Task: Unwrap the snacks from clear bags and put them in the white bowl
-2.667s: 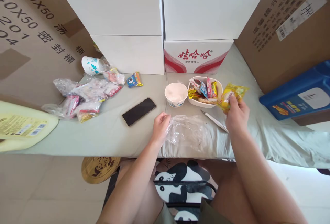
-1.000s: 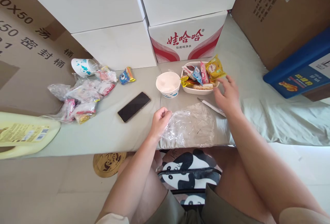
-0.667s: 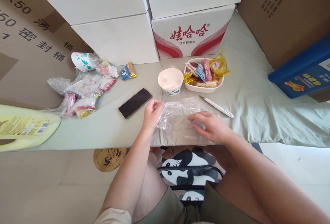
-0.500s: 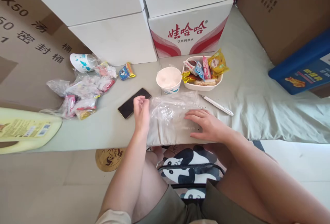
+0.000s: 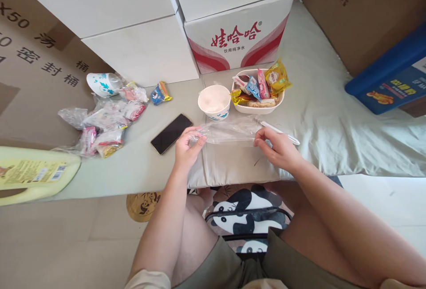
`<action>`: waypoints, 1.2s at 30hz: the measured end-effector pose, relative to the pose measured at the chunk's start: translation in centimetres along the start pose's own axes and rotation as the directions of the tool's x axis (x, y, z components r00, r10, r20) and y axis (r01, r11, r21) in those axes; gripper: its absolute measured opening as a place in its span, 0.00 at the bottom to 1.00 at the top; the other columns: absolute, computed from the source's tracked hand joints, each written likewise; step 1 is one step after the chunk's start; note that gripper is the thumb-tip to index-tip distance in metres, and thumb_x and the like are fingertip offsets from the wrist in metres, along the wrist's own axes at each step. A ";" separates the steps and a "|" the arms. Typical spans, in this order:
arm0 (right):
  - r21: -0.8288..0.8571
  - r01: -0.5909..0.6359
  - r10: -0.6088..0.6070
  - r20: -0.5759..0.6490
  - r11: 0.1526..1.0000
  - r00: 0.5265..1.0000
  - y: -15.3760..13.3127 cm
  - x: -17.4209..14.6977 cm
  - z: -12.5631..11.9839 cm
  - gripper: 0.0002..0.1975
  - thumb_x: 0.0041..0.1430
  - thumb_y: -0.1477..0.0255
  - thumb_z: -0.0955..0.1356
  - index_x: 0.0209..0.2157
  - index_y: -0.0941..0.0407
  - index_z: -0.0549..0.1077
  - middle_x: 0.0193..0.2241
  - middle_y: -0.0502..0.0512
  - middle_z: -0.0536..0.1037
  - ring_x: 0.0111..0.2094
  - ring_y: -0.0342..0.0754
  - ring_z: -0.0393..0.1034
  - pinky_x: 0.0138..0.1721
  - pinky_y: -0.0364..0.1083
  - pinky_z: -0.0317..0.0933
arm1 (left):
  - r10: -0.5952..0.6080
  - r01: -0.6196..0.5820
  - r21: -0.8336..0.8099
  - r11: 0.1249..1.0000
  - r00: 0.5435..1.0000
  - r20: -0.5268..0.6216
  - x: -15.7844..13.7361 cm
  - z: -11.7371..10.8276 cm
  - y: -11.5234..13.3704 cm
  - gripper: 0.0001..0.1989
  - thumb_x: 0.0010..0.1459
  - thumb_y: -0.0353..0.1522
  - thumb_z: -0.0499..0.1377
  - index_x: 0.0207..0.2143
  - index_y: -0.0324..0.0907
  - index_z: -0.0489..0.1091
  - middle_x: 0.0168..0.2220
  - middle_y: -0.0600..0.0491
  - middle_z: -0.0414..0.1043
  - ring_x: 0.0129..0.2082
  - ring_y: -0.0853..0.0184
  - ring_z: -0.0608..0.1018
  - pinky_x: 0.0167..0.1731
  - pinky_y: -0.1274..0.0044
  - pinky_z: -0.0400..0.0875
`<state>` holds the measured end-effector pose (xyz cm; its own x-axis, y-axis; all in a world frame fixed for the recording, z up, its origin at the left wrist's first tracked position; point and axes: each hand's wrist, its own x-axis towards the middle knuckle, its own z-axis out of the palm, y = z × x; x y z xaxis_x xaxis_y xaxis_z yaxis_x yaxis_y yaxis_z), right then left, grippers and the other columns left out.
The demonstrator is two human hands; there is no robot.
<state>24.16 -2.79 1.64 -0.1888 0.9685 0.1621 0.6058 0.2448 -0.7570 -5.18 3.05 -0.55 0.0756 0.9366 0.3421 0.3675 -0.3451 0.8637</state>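
A clear plastic bag (image 5: 229,132) stretches between my two hands, just above the cloth-covered surface. My left hand (image 5: 189,146) pinches its left end between thumb and fingers. At the other end, my right hand (image 5: 273,147) has its fingers closed on the bag's edge. Right behind the bag stands a white paper bowl (image 5: 214,101) with a blue leaf print. Beside that, a white oval tub (image 5: 258,109) holds several wrapped snacks (image 5: 262,84). A white-handled knife (image 5: 282,132) lies behind my right hand, its tip near the bag. Left of my left hand is a black phone (image 5: 171,133).
Several packed snacks in clear bags (image 5: 109,116) lie at the left, by a tipped paper bowl (image 5: 104,84). A small blue packet (image 5: 160,93) lies near the white boxes (image 5: 140,49). A yellow jug (image 5: 36,173) is at far left, a blue container (image 5: 389,76) at right.
Both hands have taken hold of the plastic bag, which lay flat on the surface, and lifted its near edge up and away from me. The view has shifted slightly.
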 end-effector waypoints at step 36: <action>0.023 -0.073 0.075 -0.062 0.997 0.995 0.1 0.1 0.1 0.09 0.62 0.64 0.63 0.34 0.53 0.71 0.22 0.49 0.73 0.22 0.46 0.66 0.28 0.45 0.61 | -0.226 0.232 0.038 0.972 0.966 -0.127 -0.5 -0.1 -0.4 0.19 0.58 0.48 0.60 0.27 0.42 0.75 0.53 0.43 0.76 0.60 0.53 0.73 0.63 0.62 0.63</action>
<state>24.14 -2.63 1.54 -0.0950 0.9850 0.1438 0.6003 0.1719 -0.7811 -5.43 2.71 -1.03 -0.1274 0.9750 0.1821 0.4098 -0.1154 0.9048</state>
